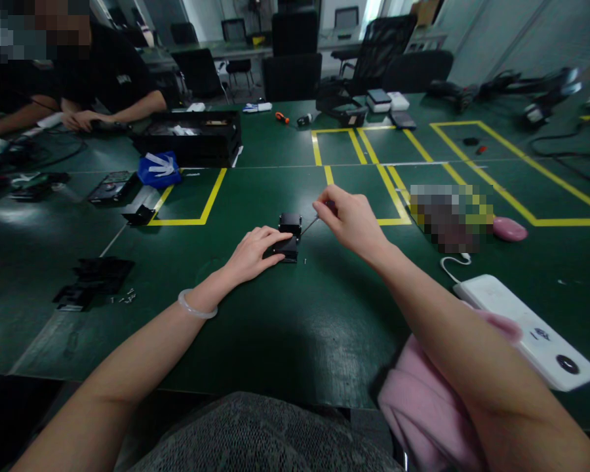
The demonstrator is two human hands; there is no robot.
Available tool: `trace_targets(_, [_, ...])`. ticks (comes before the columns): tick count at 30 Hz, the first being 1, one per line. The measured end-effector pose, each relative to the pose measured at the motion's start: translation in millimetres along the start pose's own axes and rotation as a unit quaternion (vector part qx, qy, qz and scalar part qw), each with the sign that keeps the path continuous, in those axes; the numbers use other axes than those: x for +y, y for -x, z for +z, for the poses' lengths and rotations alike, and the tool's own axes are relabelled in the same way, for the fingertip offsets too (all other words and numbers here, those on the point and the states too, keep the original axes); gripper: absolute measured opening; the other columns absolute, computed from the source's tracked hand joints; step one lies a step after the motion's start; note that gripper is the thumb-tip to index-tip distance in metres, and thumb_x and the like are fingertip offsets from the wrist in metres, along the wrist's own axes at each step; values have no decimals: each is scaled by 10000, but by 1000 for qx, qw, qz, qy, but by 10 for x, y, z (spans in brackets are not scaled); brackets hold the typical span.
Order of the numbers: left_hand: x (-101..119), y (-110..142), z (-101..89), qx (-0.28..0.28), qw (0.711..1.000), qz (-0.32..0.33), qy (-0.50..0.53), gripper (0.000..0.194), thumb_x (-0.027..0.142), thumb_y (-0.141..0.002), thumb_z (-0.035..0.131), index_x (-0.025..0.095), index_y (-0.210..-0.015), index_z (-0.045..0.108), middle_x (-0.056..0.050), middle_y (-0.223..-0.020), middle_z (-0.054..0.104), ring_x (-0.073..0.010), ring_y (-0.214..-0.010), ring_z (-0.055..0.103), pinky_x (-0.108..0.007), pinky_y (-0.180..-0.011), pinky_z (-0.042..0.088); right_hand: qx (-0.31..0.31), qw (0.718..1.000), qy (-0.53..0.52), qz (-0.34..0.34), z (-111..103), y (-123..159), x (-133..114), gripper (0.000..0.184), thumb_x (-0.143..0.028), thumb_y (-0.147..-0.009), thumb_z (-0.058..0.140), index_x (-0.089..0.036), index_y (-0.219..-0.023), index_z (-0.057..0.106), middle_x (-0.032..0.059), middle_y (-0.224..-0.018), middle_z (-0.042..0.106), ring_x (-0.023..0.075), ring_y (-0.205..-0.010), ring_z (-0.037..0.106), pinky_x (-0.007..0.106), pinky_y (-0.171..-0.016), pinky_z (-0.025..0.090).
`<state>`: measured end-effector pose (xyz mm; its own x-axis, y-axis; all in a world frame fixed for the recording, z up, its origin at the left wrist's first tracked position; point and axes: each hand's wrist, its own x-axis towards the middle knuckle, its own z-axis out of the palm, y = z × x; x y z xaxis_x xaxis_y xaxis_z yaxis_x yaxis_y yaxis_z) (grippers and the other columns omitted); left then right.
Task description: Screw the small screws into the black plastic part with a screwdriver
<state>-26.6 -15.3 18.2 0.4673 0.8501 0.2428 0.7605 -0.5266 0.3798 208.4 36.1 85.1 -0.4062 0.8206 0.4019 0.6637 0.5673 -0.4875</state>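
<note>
Pinching thin metal tool [311, 226]: right hand [353, 217] | fingers spread across boxy black part [290, 248]: left hand [252, 254] | glossy green table [324, 328], yellow tape [570, 222] | mesh chair [386, 46]

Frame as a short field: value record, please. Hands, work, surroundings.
left hand: fingers and thumb on black assembly
right hand: gripping thin-shafted tool
tool tip: at assembly's right side; exact contact unclear
single screw: on green table, just right of assembly's near end
loose screws: left, beside black parts
far left: black box
right: white device, partly behind right forearm
</note>
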Motion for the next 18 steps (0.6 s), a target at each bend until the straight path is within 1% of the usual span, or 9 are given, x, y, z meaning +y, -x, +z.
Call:
trace_targets(7, [-10,1,14,1,1000,4,-2,440,303,-971,554,237,-1406,544,-98,-1239,604,-257,-1120,543,-425,-974,441,-5,1000,-10,1,26,1,19,186,-336,-931,481,-199,-877,594,25,-722,614,140,-614,454,281,-630,305])
trace_targets(12, [-4,2,18,6,1000,9,-4,435,301,-971,557,228,-1400,551,-98,-1236,601,-252,-1118,541,-411,-969,436,-5,1000,-5,1,31,-1,23,186,-332,-937,480,-199,-886,600,21,-715,611,140,-609,453,280,-633,303])
trace_targets(15, [6,-1,19,6,1000,12,-9,437,298,-974,552,210,-1403,551,-106,-1240,597,-254,-1126,538,-404,-961,435,-18,1000,20,13,20,-6,6,185,-334,-942,487,-201,-884,603,22,-708,608,143,-605,453,282,-629,294])
trace_targets(18, [11,-4,22,4,1000,13,-19,442,301,-976,543,223,-1411,545,-105,-1250,595,-254,-1134,538,-404,-963,436,-42,996,69,35,8,-18,-8,197,-349,-942,502,-207,-854,606,36,-711,614,161,-625,470,291,-617,265])
